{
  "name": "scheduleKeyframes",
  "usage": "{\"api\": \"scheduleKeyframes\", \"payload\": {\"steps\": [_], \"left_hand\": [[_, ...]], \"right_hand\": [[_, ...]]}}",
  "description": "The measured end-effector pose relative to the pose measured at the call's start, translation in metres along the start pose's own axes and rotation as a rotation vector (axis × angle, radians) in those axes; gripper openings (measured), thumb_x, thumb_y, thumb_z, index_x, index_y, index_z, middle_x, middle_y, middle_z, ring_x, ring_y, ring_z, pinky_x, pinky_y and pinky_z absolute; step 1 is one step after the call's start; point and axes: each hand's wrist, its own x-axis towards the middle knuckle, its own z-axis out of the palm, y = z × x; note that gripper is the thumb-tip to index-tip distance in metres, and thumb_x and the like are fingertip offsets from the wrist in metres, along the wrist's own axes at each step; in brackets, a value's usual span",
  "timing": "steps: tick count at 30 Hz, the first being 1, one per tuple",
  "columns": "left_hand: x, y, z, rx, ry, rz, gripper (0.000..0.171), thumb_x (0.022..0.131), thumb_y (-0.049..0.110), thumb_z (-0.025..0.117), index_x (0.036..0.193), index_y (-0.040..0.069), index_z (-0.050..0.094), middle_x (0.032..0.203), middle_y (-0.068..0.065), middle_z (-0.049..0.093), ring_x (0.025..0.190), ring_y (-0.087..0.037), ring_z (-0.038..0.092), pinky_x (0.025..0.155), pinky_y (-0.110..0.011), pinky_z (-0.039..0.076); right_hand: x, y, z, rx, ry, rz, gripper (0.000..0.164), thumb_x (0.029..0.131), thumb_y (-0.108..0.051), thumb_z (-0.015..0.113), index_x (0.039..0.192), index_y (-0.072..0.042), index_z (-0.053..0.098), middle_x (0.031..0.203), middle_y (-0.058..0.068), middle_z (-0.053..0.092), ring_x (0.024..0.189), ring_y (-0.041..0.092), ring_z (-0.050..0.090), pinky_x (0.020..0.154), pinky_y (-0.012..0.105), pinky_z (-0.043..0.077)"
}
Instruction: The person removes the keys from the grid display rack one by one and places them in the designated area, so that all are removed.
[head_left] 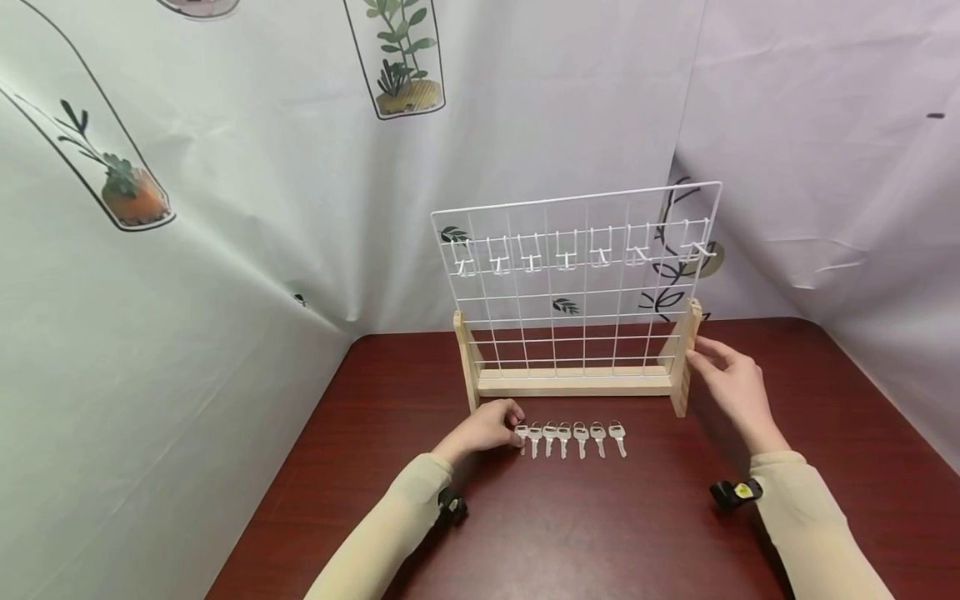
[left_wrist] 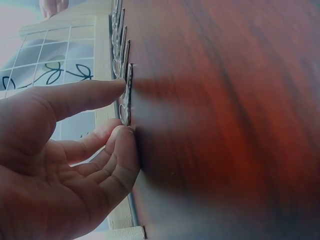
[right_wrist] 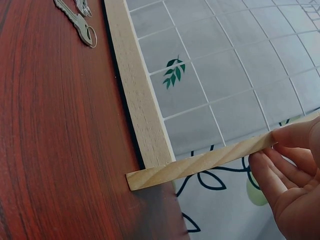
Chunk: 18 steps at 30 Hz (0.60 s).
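Note:
At the left end of a row of silver keys (head_left: 581, 435), my left hand (head_left: 491, 425) holds the end key (left_wrist: 129, 102) between thumb and fingertips, low at the tabletop. In the left wrist view the key's small ring shows between thumb (left_wrist: 95, 95) and fingers. My right hand (head_left: 738, 387) pinches the right wooden upright (right_wrist: 210, 159) of a white wire grid rack (head_left: 573, 304), thumb on one side and fingers on the other. The rack stands upright behind the keys.
Several white hooks (head_left: 566, 260) hang in a row along the upper grid. A wooden crossbar (head_left: 573, 383) joins the uprights at the bottom. The dark red table (head_left: 600, 517) meets a pale printed curtain (head_left: 300, 167) at the back and left.

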Motion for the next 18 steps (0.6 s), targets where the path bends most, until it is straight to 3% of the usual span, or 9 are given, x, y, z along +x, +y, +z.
{"api": "scheduleKeyframes", "payload": {"steps": [7,13,18], "left_hand": [[-0.007,-0.015,-0.001,-0.091,0.030,0.002,0.034,0.079,0.014,0.082,0.108,0.005,0.066,0.091,-0.001,0.062,0.078,-0.010,0.054,0.072,-0.025,0.047],[-0.028,-0.032,-0.015,-0.153,0.112,-0.016,0.034,0.084,0.018,0.079,0.112,0.004,0.066,0.096,-0.004,0.065,0.080,-0.013,0.056,0.073,-0.029,0.048],[-0.049,-0.049,-0.032,-0.116,0.237,-0.045,0.026,0.090,0.016,0.074,0.111,0.003,0.067,0.096,-0.003,0.067,0.084,-0.014,0.062,0.076,-0.033,0.051]], "right_hand": [[-0.002,0.002,-0.001,0.014,-0.023,0.006,0.054,0.102,-0.039,0.058,0.139,0.002,0.057,0.120,0.028,0.066,0.117,0.044,0.059,0.093,0.056,0.046],[-0.006,0.010,-0.007,-0.006,-0.041,0.006,0.054,0.102,-0.042,0.058,0.139,-0.002,0.058,0.125,0.025,0.066,0.121,0.043,0.057,0.092,0.054,0.045],[-0.013,0.023,-0.021,-0.069,-0.038,-0.009,0.051,0.102,-0.041,0.058,0.139,-0.005,0.060,0.129,0.021,0.064,0.119,0.037,0.059,0.085,0.033,0.045]]}}
